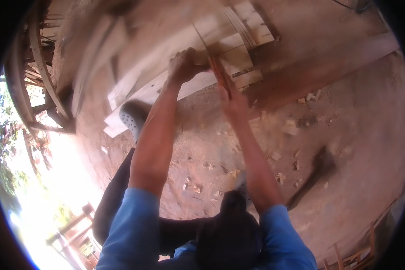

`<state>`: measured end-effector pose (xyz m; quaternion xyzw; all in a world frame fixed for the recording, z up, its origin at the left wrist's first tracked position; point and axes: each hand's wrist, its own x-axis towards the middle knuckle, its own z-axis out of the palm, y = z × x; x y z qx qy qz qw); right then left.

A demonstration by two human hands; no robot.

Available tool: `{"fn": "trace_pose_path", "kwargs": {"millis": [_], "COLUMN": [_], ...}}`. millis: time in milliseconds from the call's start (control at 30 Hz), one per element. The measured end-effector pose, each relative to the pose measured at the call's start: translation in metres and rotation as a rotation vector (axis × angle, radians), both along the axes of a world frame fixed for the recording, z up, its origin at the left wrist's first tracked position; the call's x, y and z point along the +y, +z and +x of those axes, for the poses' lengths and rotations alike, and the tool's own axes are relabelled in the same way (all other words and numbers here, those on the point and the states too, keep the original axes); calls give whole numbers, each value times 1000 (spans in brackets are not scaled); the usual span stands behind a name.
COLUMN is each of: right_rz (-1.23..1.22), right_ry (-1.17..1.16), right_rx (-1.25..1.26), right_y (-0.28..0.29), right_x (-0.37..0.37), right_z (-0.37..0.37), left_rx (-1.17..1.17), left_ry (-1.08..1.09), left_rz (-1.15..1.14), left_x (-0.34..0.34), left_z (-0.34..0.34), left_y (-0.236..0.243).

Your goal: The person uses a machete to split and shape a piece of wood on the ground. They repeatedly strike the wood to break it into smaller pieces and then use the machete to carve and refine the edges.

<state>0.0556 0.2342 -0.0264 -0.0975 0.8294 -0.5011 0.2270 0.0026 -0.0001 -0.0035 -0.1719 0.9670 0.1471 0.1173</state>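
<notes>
In my right hand [234, 101] is the handle of a saw [214, 60], seen almost edge-on. Its thin blade slants up and left across a stack of pale wooden boards [166, 83]. My left hand [184, 67] is on the boards just left of the blade, its fingers curled and its thumb side turned to the saw. Blur hides the finger detail and how far the blade sits in the wood. A grey clog [132, 119] on my left foot rests against the near edge of the boards.
Wood offcuts [195, 184] and shavings litter the dirt floor [364, 112]. To the right lies a dark, blurred long-handled tool [315, 175]. Curved timbers [47, 67] stand at the far left, beside a bright opening. More boards [252, 22] lie beyond my hands.
</notes>
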Motion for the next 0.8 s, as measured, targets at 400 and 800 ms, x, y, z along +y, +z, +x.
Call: {"fn": "trace_pose_path", "kwargs": {"millis": [400, 800], "right_rz": [-195, -176], "right_ry": [-86, -76], "right_rx": [-32, 167], "right_y": [66, 92], "right_x": [-14, 120], "right_z": [-16, 93], "left_rx": [100, 30], "left_ry": [-28, 45], "left_rz": [-47, -6], "left_x": [5, 12], "left_z": [6, -2], "left_y": [11, 16]}}
